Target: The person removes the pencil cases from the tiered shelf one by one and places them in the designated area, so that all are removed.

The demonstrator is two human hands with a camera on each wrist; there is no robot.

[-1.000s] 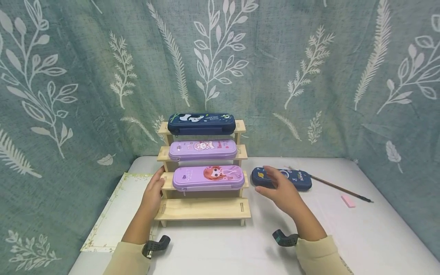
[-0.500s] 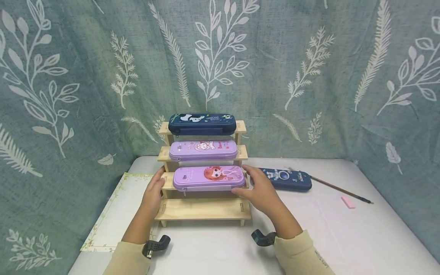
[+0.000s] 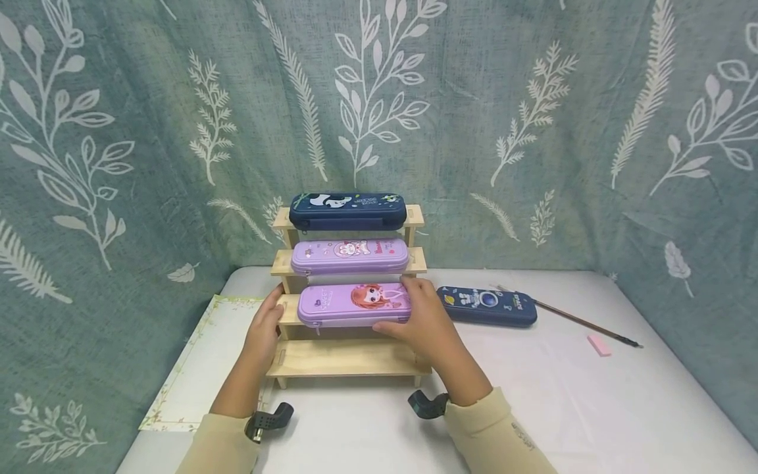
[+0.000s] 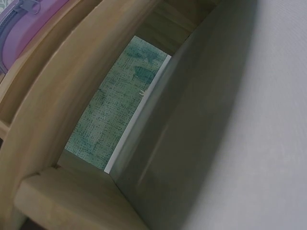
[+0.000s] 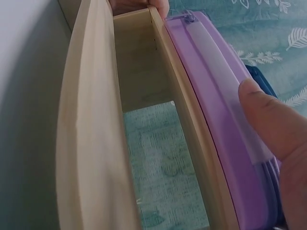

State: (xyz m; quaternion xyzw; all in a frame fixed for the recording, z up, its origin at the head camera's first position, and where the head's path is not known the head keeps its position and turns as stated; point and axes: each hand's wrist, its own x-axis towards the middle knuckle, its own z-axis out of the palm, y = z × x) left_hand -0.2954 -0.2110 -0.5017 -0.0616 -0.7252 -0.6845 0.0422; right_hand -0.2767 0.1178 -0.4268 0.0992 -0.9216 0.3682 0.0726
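Note:
A light wooden tiered stand [image 3: 349, 359] rises in the middle of the table. On its third tier from the top lies a light purple pencil case [image 3: 337, 306] printed with a red-haired girl. My right hand [image 3: 428, 322] grips this case at its right end, the thumb [image 5: 268, 117] along the zipped front and the fingers over the back. Holding the stand's left side is my left hand [image 3: 262, 332], level with the same tier, with some fingers hidden behind the wood. A lilac pencil case [image 3: 349, 257] and a dark blue panda pencil case [image 3: 348, 210] occupy the upper tiers.
Right of the stand lies a navy space-print pencil case [image 3: 491, 307]. A thin brown brush-like stick [image 3: 583, 321] and a pink eraser [image 3: 599, 345] are farther right. Bordered paper [image 3: 198, 368] lies at the left. A leaf-patterned green curtain [image 3: 450, 131] surrounds the table.
My right hand has moved left from over the navy pencil case to the right end of the girl-print case and taken hold of it. The left hand has stayed at the stand.

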